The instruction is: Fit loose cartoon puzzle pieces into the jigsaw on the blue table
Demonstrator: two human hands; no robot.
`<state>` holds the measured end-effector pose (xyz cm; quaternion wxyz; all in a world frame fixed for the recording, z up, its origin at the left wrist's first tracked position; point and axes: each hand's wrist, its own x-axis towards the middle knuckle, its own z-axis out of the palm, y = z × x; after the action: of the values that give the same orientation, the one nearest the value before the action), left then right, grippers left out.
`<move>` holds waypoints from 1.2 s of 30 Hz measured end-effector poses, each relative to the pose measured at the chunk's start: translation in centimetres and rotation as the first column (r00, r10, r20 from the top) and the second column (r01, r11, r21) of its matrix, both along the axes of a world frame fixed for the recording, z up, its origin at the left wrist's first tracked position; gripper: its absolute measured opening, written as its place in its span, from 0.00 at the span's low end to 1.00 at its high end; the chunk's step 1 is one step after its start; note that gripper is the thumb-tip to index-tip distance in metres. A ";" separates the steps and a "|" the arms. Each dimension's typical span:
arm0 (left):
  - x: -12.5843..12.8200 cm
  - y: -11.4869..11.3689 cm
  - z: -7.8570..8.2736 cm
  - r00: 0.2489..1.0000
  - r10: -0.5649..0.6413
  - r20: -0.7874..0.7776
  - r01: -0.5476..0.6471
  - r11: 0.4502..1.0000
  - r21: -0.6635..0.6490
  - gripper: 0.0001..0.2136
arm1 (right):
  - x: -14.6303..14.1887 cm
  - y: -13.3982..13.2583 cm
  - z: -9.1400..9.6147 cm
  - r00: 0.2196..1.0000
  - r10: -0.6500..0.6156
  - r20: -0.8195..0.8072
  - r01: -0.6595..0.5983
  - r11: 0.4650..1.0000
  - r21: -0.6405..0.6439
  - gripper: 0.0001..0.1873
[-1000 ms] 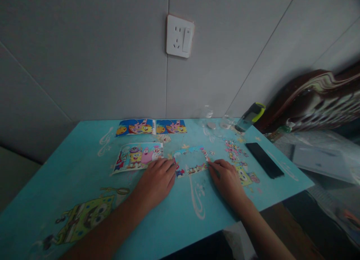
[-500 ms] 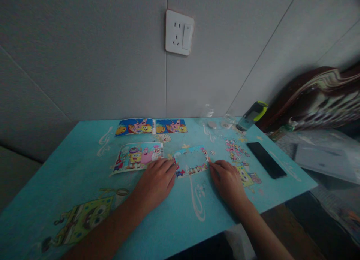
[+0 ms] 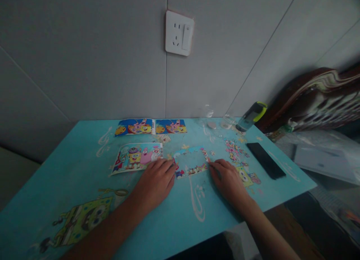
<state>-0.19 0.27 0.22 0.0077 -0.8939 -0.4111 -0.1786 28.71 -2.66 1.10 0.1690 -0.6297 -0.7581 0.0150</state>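
A partly joined jigsaw puzzle [image 3: 194, 171] lies flat on the blue table, its border forming a ring round a bare middle. My left hand [image 3: 159, 175] rests at the puzzle's left side, fingers bent together against that edge. At the right edge, my right hand [image 3: 227, 177] has thumb and forefinger closed on the border; any single piece between them is too small to make out. Left of the puzzle lies a printed cartoon picture sheet [image 3: 137, 157], partly behind my left fingers. Loose puzzle pieces [image 3: 234, 149] form a heap beyond my right hand.
A black phone [image 3: 266, 160] lies at the right. Behind stand a bottle with a yellow-green rim [image 3: 251, 117] and clear plastic containers [image 3: 227, 121]. Blue cartoon cards [image 3: 170, 126] lie near the wall, below a socket [image 3: 179, 33]. One stray puzzle piece [image 3: 212, 153] sits beside the puzzle.
Almost nothing differs. Both hands stay at the puzzle's two sides, and the view has shifted very slightly.
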 end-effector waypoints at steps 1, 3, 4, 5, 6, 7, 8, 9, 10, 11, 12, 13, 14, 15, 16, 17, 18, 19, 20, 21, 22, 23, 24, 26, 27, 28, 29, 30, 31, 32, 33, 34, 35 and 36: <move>0.0 0.0 -0.1 1.000 0.000 -0.001 0.000 1.000 0.000 0.14 | 0.5 0.2 0.2 1.000 0.013 -0.025 -0.013 1.000 0.005 0.16; -0.1 0.0 -0.3 1.000 0.001 -0.007 -0.001 1.000 -0.002 0.15 | 1.7 0.9 0.8 0.998 0.024 -0.059 -0.021 0.999 0.040 0.17; -0.1 0.0 -0.3 1.000 0.002 -0.010 -0.002 1.000 -0.005 0.15 | 2.4 1.5 1.2 0.998 0.021 -0.064 -0.017 0.998 0.063 0.17; -0.1 0.0 -0.3 1.000 0.002 -0.011 -0.002 1.000 -0.006 0.15 | 3.1 2.3 1.6 0.998 0.015 -0.062 -0.010 0.997 0.082 0.17; -0.1 -0.1 -0.4 1.000 0.003 -0.007 -0.003 1.000 -0.004 0.15 | 3.7 3.2 2.1 0.999 0.014 -0.052 -0.010 0.997 0.081 0.17; -0.1 -0.1 -0.4 1.000 0.004 -0.001 -0.004 1.000 -0.001 0.15 | 4.3 4.2 2.5 0.999 0.022 -0.039 -0.020 0.998 0.064 0.16; -0.1 -0.1 -0.4 1.000 0.005 0.007 -0.005 1.000 0.005 0.15 | 4.8 5.3 2.9 0.999 0.034 -0.026 -0.033 0.999 0.028 0.16; 0.0 -0.1 -0.4 1.000 0.004 0.015 -0.004 1.000 0.010 0.15 | 5.2 6.3 3.3 0.999 0.053 -0.014 -0.053 0.998 -0.020 0.15; 0.0 -0.1 -0.4 1.000 0.004 0.022 -0.004 1.000 0.015 0.15 | 5.5 7.2 3.5 0.998 0.069 -0.009 -0.069 0.995 -0.068 0.14; 0.0 -0.1 -0.4 1.000 0.004 0.028 -0.005 1.000 0.018 0.15 | 5.8 8.0 3.7 0.997 0.082 -0.009 -0.083 0.990 -0.116 0.13; 0.0 -0.1 -0.5 1.000 0.004 0.031 -0.005 1.000 0.018 0.15 | 5.9 8.6 3.7 0.996 0.091 -0.018 -0.093 0.983 -0.157 0.13; -0.1 -0.1 -0.6 0.999 0.003 0.034 -0.004 1.000 0.018 0.15 | 6.0 9.1 3.6 0.995 0.096 -0.034 -0.101 0.976 -0.191 0.12; -0.1 -0.1 -0.7 0.999 0.003 0.036 -0.003 1.000 0.015 0.15 | 6.0 9.4 3.3 0.994 0.098 -0.055 -0.107 0.971 -0.215 0.12; -0.1 0.0 -0.7 0.999 0.003 0.039 -0.003 1.000 0.012 0.15 | 6.1 9.5 3.0 0.992 0.100 -0.080 -0.116 0.967 -0.227 0.12; -0.2 0.0 -0.8 0.999 0.002 0.043 -0.002 1.000 0.006 0.16 | 6.1 9.6 2.5 0.989 0.101 -0.106 -0.124 0.965 -0.231 0.12; -0.2 0.0 -0.8 0.999 -0.001 0.048 0.001 1.000 0.001 0.16 | 6.2 9.6 2.1 0.986 0.104 -0.132 -0.133 0.963 -0.233 0.13; -0.2 0.0 -0.9 0.999 -0.003 0.054 0.003 1.000 -0.004 0.16 | 6.3 9.6 1.6 0.982 0.108 -0.157 -0.143 0.961 -0.235 0.14; -0.2 0.0 -0.8 0.998 -0.005 0.062 0.005 1.000 -0.005 0.16 | 6.4 9.5 1.2 0.978 0.111 -0.179 -0.153 0.959 -0.240 0.14; -0.3 0.0 -0.8 0.998 -0.007 0.068 0.007 1.000 -0.004 0.16 | 6.5 9.5 0.9 0.974 0.111 -0.199 -0.159 0.956 -0.245 0.15; -0.3 0.0 -0.7 0.997 -0.009 0.072 0.009 1.000 0.000 0.17 | 6.6 9.4 0.7 0.971 0.111 -0.213 -0.164 0.954 -0.250 0.15; -0.3 0.0 -0.6 0.997 -0.010 0.072 0.009 1.000 0.003 0.17 | 6.7 9.4 0.6 0.969 0.108 -0.222 -0.164 0.954 -0.251 0.14; -0.3 0.0 -0.6 0.997 -0.010 0.071 0.009 1.000 0.008 0.17 | 6.8 9.3 0.6 0.969 0.102 -0.224 -0.158 0.956 -0.247 0.14; -0.3 0.0 -0.5 0.998 -0.011 0.068 0.010 1.000 0.011 0.17 | 6.8 9.2 0.7 0.971 0.090 -0.223 -0.144 0.960 -0.242 0.13; -0.4 0.0 -0.5 0.998 -0.011 0.058 0.010 1.000 0.008 0.17 | 6.8 8.9 1.1 0.973 0.054 -0.226 -0.112 0.962 -0.251 0.11; -0.4 0.0 -0.5 0.998 -0.010 0.054 0.010 1.000 0.005 0.17 | 6.7 8.7 1.4 0.970 0.037 -0.241 -0.103 0.958 -0.267 0.10; -0.5 -0.1 -0.6 0.999 -0.007 0.051 0.007 1.000 0.000 0.17 | 6.6 8.4 1.8 0.963 0.022 -0.267 -0.101 0.953 -0.286 0.09; -0.6 -0.1 -0.6 0.999 -0.002 0.048 0.003 1.000 -0.005 0.17 | 6.4 8.2 2.1 0.953 0.012 -0.302 -0.110 0.944 -0.311 0.10; -0.6 -0.1 -0.7 0.999 0.001 0.046 0.000 1.000 -0.010 0.17 | 6.2 7.8 2.4 0.939 0.005 -0.343 -0.126 0.935 -0.333 0.10; -0.7 -0.1 -0.8 0.999 0.003 0.045 -0.002 1.000 -0.011 0.18 | 5.9 7.5 2.7 0.923 0.000 -0.385 -0.148 0.924 -0.354 0.11; -0.7 -0.1 -0.8 0.999 0.002 0.045 -0.002 1.000 -0.009 0.18 | 5.6 7.2 2.9 0.906 -0.004 -0.423 -0.171 0.912 -0.374 0.12; -0.8 -0.1 -0.9 0.999 0.000 0.044 0.000 1.000 -0.006 0.18 | 5.3 6.9 3.0 0.891 -0.008 -0.454 -0.194 0.897 -0.397 0.12; -0.8 -0.1 -0.9 0.999 -0.002 0.043 0.002 1.000 -0.002 0.17 | 5.0 6.6 3.1 0.879 -0.011 -0.477 -0.217 0.881 -0.420 0.13; -0.8 -0.1 -0.8 0.999 -0.002 0.043 0.002 1.000 0.003 0.17 | 4.7 6.3 3.0 0.869 -0.014 -0.494 -0.236 0.867 -0.439 0.13; -0.8 -0.1 -0.8 0.999 -0.001 0.041 0.000 1.000 0.006 0.17 | 4.5 6.2 2.9 0.863 -0.019 -0.505 -0.246 0.857 -0.454 0.13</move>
<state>-1.00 0.19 -0.58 0.0019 -0.8901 -0.4105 -0.1980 33.19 3.51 4.00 0.1848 -0.5792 -0.6960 0.3821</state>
